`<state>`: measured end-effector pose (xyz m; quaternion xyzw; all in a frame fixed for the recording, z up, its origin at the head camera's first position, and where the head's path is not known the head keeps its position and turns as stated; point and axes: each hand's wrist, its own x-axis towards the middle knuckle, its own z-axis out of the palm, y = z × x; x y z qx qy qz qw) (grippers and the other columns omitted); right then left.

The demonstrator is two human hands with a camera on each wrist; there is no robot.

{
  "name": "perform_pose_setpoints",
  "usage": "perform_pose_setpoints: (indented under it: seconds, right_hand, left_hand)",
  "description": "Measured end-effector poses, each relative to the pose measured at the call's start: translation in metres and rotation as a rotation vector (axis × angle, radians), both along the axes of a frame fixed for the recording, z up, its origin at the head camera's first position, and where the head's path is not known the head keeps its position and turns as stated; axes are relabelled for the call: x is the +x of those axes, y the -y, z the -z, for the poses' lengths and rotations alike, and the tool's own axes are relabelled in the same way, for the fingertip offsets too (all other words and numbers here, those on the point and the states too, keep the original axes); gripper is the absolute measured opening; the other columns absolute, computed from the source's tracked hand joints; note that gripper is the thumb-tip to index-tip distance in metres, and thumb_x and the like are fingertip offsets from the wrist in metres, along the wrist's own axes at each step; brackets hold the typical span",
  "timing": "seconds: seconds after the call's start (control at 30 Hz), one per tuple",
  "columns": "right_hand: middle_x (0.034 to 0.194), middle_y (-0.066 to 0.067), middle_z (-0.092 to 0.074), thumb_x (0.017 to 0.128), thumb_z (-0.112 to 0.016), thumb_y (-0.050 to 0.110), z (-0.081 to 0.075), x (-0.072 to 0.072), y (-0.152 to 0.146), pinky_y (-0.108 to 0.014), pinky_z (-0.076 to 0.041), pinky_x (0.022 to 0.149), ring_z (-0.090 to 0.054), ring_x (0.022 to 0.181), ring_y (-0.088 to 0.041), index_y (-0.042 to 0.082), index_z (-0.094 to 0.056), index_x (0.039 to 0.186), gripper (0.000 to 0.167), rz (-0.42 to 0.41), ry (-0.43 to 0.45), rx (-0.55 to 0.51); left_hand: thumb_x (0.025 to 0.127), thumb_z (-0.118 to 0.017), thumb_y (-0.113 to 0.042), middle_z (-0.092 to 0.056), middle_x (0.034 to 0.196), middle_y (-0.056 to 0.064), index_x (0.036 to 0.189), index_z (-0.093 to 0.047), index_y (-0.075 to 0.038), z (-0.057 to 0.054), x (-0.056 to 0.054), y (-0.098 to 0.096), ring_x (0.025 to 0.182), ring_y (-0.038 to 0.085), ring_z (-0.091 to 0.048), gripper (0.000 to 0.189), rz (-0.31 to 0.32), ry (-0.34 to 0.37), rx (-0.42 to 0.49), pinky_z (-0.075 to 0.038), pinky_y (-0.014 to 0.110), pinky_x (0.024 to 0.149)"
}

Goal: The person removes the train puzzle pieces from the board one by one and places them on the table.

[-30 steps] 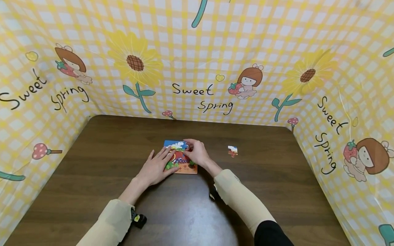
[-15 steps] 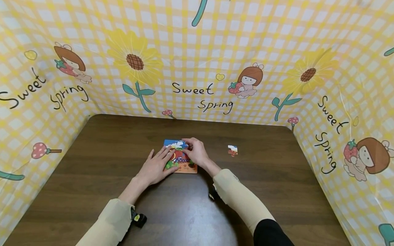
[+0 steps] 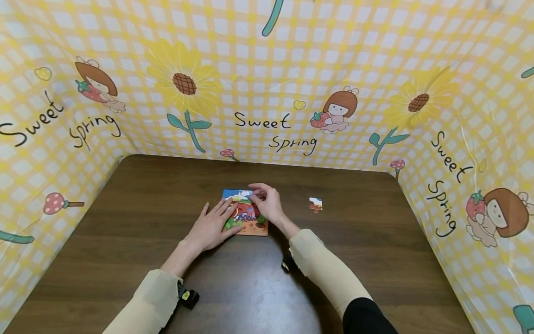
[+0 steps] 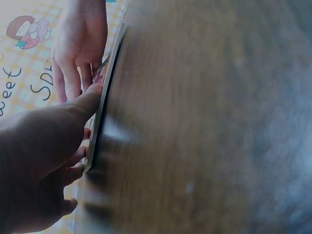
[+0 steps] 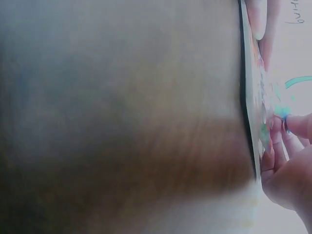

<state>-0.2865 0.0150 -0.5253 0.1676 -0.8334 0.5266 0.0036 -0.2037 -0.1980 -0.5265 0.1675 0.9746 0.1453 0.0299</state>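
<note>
Has before both hands a rectangular, brightly printed puzzle board (image 3: 247, 214), blue along its far side and orange along its near side, flat on the dark brown wood-grain tabletop (image 3: 267, 297), about midway between the left and right edges. Presses the left hand (image 3: 213, 227) onto the board's left part with fingers spread, gripping nothing, seemingly to steady it. Pinches with the right hand (image 3: 269, 205), between thumb and fingers, what looks like a small flat blue-and-green puzzle piece (image 5: 282, 112) (blurred in the right wrist view, and too covered to tell whether seated or tilted). Works at the board's far right corner, with the right hand the nearer one and the board just below and to the left of the pinch; seems to depend, in judgement, on lining up there. Has also, well apart from the board towards the tabletop's right edge, a loose white, blue and brown puzzle piece (image 3: 315, 204), with its long axis running far to near and its knob towards the near edge. Reaches neither hand to it, though much nearer to the right.
</note>
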Motion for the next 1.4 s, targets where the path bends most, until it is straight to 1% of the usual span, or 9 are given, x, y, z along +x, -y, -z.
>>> perform_pose_setpoints:
  seconds: [0.13,0.23,0.4,0.53,0.7,0.93,1.13,1.3,1.4]
  right_hand:
    - [0.107,-0.017,-0.08,0.106,-0.071,0.004,0.001,0.0,-0.001,-0.037,-0.064,0.083,-0.078,0.096,-0.03,0.007,-0.081,0.131,0.027,0.003,0.006,0.047]
    - [0.108,-0.016,-0.081,0.106,-0.07,0.004,0.001,0.0,0.0,-0.032,-0.062,0.08,-0.077,0.094,-0.028,0.009,-0.083,0.129,0.027,0.008,-0.002,0.082]
    - [0.108,-0.017,-0.081,0.105,-0.071,0.002,0.0,0.0,0.002,-0.029,-0.059,0.076,-0.076,0.092,-0.027,0.008,-0.083,0.127,0.026,0.017,0.002,0.098]
    - [0.109,-0.016,-0.081,0.105,-0.072,0.003,-0.001,0.0,0.003,-0.032,-0.061,0.079,-0.076,0.095,-0.028,0.008,-0.084,0.127,0.025,0.03,0.011,0.117]
    - [0.109,-0.016,-0.083,0.105,-0.071,0.003,-0.002,-0.001,0.005,-0.039,-0.065,0.084,-0.078,0.096,-0.028,0.008,-0.084,0.127,0.026,0.043,0.039,0.129]
    - [0.11,-0.018,-0.083,0.105,-0.071,0.002,-0.005,-0.002,0.006,-0.038,-0.066,0.083,-0.079,0.097,-0.03,0.006,-0.084,0.126,0.025,0.052,0.07,0.107]
    - [0.114,-0.019,-0.082,0.103,-0.074,0.0,-0.002,-0.004,0.0,-0.04,-0.066,0.087,-0.079,0.103,-0.033,0.007,-0.083,0.129,0.028,0.006,0.079,0.07]
    - [0.123,-0.019,-0.079,0.101,-0.076,-0.002,-0.002,-0.006,-0.007,-0.04,-0.066,0.091,-0.077,0.107,-0.033,0.008,-0.079,0.136,0.037,-0.083,0.094,0.102]
    - [0.129,-0.02,-0.079,0.1,-0.076,-0.002,-0.004,-0.006,-0.01,-0.039,-0.066,0.091,-0.077,0.108,-0.033,0.008,-0.076,0.14,0.042,-0.136,0.097,0.117]
  left_hand:
    - [0.109,-0.061,-0.058,-0.032,0.182,0.014,0.171,-0.042,-0.012,-0.001,0.001,0.0,0.169,0.039,-0.03,0.079,-0.003,0.0,0.006,-0.018,0.075,0.134]
    - [0.109,-0.062,-0.057,-0.032,0.181,0.015,0.171,-0.042,-0.012,0.0,0.001,0.0,0.169,0.04,-0.031,0.079,-0.002,-0.008,0.023,-0.019,0.075,0.134]
    - [0.108,-0.065,-0.054,-0.034,0.18,0.017,0.169,-0.047,-0.017,0.0,0.002,0.0,0.168,0.042,-0.032,0.073,0.012,-0.03,0.05,-0.02,0.077,0.132]
    - [0.108,-0.066,-0.052,-0.035,0.179,0.019,0.166,-0.053,-0.02,-0.001,0.003,0.0,0.167,0.043,-0.032,0.068,0.021,-0.038,0.052,-0.021,0.078,0.131]
    - [0.108,-0.066,-0.052,-0.036,0.178,0.02,0.164,-0.055,-0.021,-0.005,0.002,-0.001,0.167,0.045,-0.033,0.065,0.029,-0.024,0.043,-0.022,0.079,0.13]
    - [0.108,-0.065,-0.053,-0.038,0.177,0.021,0.164,-0.056,-0.023,-0.008,0.0,-0.002,0.166,0.046,-0.034,0.063,0.033,-0.014,0.031,-0.024,0.079,0.13]
    - [0.109,-0.064,-0.053,-0.038,0.177,0.021,0.163,-0.056,-0.022,-0.008,-0.001,-0.002,0.166,0.046,-0.033,0.063,0.032,0.001,0.019,-0.023,0.078,0.13]
    - [0.109,-0.065,-0.052,-0.037,0.177,0.022,0.163,-0.056,-0.021,-0.009,-0.001,-0.001,0.167,0.046,-0.032,0.063,0.036,0.012,0.025,-0.022,0.078,0.131]
    - [0.109,-0.065,-0.051,-0.036,0.178,0.022,0.163,-0.056,-0.021,-0.009,-0.001,-0.001,0.167,0.047,-0.032,0.063,0.039,0.013,0.028,-0.021,0.078,0.131]
